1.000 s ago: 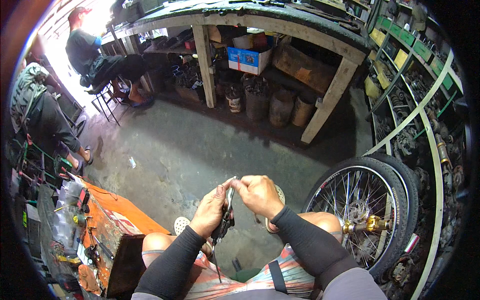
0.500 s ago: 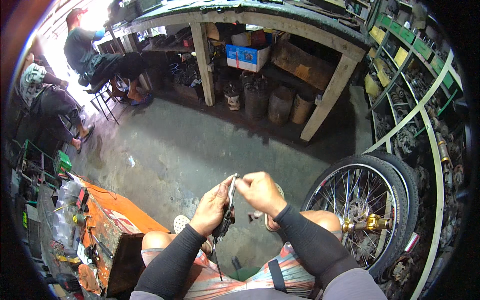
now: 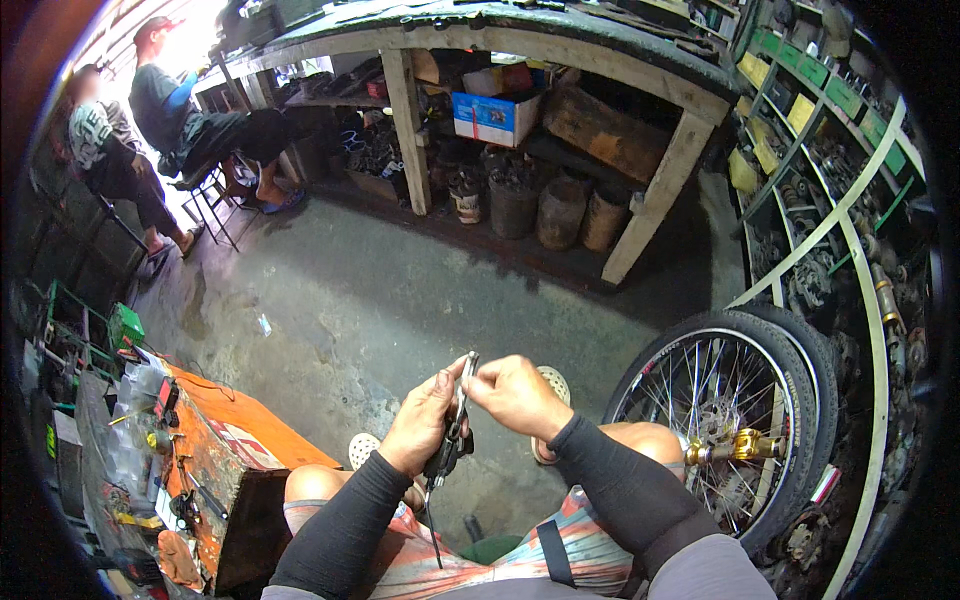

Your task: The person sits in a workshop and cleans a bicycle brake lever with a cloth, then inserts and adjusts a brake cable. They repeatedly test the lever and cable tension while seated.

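My left hand point(image 3: 420, 425) is closed around a dark part with a slim silver arm, which looks like a bicycle brake lever point(image 3: 447, 458). A thin black cable point(image 3: 433, 530) hangs from its lower end, over my lap. My right hand point(image 3: 520, 398) has its fingers curled in a pinch against the upper end of the silver arm. Whatever sits between those fingertips is too small to make out. Both hands are held in front of me, above my knees.
Two bicycle wheels point(image 3: 612, 405) lean at my right beside shelves of metal parts point(image 3: 800, 180). An orange-topped box point(image 3: 235, 415) with tools stands at my left. Across the floor is a workbench point(image 3: 560, 45); two people point(image 3: 165, 105) are at the far left.
My right hand has shifted slightly down along the silver arm, and its fingers are bent differently. At the far left, one person has risen from a lower, seated posture.
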The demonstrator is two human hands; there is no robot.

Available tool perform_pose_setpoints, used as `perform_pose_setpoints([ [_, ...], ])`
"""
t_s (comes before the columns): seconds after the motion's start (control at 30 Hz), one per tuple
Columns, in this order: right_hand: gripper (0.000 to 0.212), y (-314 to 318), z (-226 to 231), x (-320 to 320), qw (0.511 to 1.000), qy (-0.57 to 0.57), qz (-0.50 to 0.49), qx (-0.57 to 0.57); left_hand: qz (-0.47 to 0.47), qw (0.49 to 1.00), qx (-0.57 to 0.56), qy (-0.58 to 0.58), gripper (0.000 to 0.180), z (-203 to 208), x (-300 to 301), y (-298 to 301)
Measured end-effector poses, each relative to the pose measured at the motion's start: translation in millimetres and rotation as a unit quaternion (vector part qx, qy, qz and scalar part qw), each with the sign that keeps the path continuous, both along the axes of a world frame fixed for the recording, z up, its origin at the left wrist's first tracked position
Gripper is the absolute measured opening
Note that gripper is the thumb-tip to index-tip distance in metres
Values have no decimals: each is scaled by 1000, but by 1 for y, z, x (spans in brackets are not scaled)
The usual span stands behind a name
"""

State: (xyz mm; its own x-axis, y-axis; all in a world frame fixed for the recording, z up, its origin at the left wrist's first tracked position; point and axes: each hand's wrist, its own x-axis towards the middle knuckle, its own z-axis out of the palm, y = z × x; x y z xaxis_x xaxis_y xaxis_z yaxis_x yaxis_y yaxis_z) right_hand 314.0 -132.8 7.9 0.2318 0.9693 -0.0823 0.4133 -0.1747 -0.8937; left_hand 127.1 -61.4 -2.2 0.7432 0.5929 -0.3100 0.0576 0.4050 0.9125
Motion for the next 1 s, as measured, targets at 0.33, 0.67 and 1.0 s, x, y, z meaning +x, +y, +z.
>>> perform_pose_setpoints([
  [0.33,38,9,10,0,995,-55,-82,-6,-5,1000,7,10,71,2,2,1],
  [0.67,38,4,1,4,998,-32,-60,-2,-11,1000,-15,0,75,4,7,2],
  [1.0,41,-2,-9,-7,998,31,-40,43,1,1000,-22,-18,78,9,-1,-7],
])
